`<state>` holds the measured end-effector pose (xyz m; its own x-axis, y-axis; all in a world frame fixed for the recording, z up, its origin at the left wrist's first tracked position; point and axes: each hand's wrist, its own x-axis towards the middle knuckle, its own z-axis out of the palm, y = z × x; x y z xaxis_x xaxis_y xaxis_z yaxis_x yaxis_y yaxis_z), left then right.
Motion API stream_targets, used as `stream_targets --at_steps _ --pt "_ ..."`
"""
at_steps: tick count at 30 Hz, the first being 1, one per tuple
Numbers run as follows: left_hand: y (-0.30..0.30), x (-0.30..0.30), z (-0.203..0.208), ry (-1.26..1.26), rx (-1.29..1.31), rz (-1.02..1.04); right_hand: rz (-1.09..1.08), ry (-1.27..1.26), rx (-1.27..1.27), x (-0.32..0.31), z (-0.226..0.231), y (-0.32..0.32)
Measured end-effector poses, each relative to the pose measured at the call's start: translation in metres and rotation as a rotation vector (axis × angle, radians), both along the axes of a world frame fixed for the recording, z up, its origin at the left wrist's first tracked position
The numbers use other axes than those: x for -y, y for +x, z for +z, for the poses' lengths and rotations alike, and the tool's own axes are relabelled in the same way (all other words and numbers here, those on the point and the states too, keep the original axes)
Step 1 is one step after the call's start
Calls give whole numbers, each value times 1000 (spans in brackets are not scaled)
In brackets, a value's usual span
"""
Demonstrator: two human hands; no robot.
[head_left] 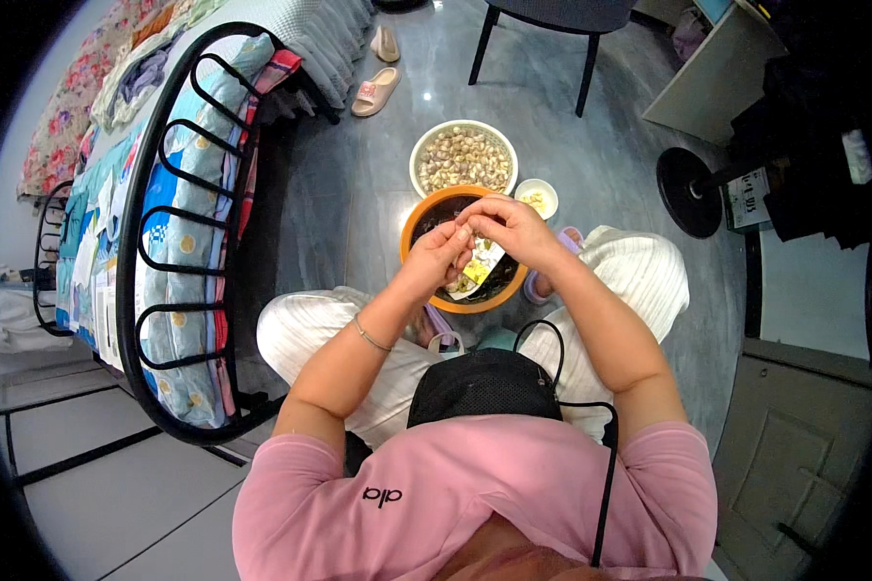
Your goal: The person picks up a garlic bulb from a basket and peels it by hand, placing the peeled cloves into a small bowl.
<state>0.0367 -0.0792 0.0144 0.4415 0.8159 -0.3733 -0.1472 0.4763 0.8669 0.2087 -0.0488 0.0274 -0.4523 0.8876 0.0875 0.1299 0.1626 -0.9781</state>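
Note:
My left hand [438,258] and my right hand [510,229] meet above an orange basin [406,248], fingertips pinched together. Whatever small thing they hold between them is hidden by the fingers. Inside the basin, which is dark within, lies a white and yellow-green packet or piece of paper [479,269] with some pale scraps near it. Just beyond stands a wide white bowl [416,166] full of what look like unpeeled garlic cloves [467,160]. To its right, a small white bowl [553,195] holds a few pale yellow pieces [534,198], perhaps peeled cloves.
A black metal bed frame [129,223] with bedding stands at the left. Pink slippers [375,92] lie near the bed. A dark chair [552,14] is at the far side, and a round black stand base [688,192] at the right. A black cable [607,484] runs down my front.

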Motion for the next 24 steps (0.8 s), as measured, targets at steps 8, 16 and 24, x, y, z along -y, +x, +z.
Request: stream_targets --at_steps 8,16,24 --pt "-5 -2 -4 -47 182 39 -25 88 78 4 10 0" --pt "-2 -2 2 -15 131 96 -167 -99 61 9 -1 -6" --pt "-6 -7 -10 20 63 96 -87 -261 -174 10 -6 -5"
